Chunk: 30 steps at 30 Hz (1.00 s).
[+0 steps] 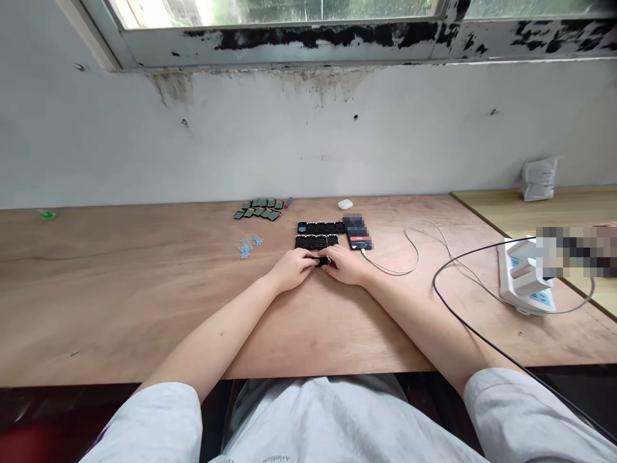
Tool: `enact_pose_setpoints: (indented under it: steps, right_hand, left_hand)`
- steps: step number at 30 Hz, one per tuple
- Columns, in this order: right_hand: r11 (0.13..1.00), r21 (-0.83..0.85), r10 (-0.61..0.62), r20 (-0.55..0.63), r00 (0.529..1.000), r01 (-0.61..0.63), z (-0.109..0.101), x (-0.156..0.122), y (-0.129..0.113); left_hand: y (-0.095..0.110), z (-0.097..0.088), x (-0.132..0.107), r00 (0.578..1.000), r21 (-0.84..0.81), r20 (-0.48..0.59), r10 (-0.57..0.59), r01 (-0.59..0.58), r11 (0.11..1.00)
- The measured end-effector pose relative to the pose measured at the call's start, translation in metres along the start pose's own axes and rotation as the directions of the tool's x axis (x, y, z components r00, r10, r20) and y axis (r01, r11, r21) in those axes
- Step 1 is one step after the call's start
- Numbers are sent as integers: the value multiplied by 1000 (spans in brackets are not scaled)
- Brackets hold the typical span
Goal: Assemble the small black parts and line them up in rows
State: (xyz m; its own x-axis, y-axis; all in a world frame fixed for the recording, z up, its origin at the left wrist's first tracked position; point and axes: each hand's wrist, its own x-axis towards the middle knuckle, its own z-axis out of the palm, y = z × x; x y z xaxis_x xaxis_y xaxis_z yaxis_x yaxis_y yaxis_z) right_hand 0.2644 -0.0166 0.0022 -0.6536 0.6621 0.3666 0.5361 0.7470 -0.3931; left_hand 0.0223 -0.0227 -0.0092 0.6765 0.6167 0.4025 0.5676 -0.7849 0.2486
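1. Black piece (320, 262) on or just above the desk (144, 289), pinched between left hand (292, 269) and right hand (343, 263); fingers narrow on it; this 1 seems in progress.
2. Near row (311, 242), far row (324, 228) just beyond, both black; far row's left end shows blue patch (302, 227), maybe done.
3. Blue bits (246, 249), green panels (259, 211) apart to the left: apparently unused, much remaining.
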Motion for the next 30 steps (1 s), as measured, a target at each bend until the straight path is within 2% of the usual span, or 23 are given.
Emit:
enact_pose_setpoints:
  steps: [3, 5, 6, 8, 10, 12, 14, 18, 25, 30]
  right_hand:
    - [999, 32, -15, -48, 999, 17, 0, -2, -1]
    - [999, 54, 13, -121, 993, -6, 0, -4, -1]
    - [998, 61, 33, -153, 988, -24, 0, -5, -1]
    - [996, 69, 64, -182, 981, -52, 0, -6, 1]
    - [995, 74, 72, -172, 982, -60, 0, -7, 3]
    - [995, 75, 76, -154, 985, -65, 1, -6, 4]
    - [996, 67, 66, -140, 988, -57, 1, -6, 4]
    - [999, 41, 28, -119, 993, -23, 1, -5, 3]
    - [997, -53, -65, -89, 994, 61, 0, -2, 1]
    - [976, -216, -19, -75, 997, 3, 3, 0, 3]
  left_hand:
    - [1, -2, -2, 998, 22, -53, -25, 26, 999]
    - [0, -6, -3, 984, 57, -149, -98, 108, 993]
    - [-2, -8, -4, 964, 78, -214, -158, 178, 981]
    - [-9, -12, -5, 889, 115, -343, -304, 361, 925]
    - [-17, -15, -6, 789, 147, -422, -446, 545, 825]
    - [-25, -16, -7, 717, 182, -429, -550, 665, 725]
    - [-29, -14, -7, 689, 219, -392, -610, 714, 665]
    - [-30, -9, -6, 710, 264, -326, -625, 703, 661]
    - [-23, -11, -4, 831, 248, -192, -522, 556, 793]
    - [-22, -13, -4, 890, 219, -99, -445, 456, 863]
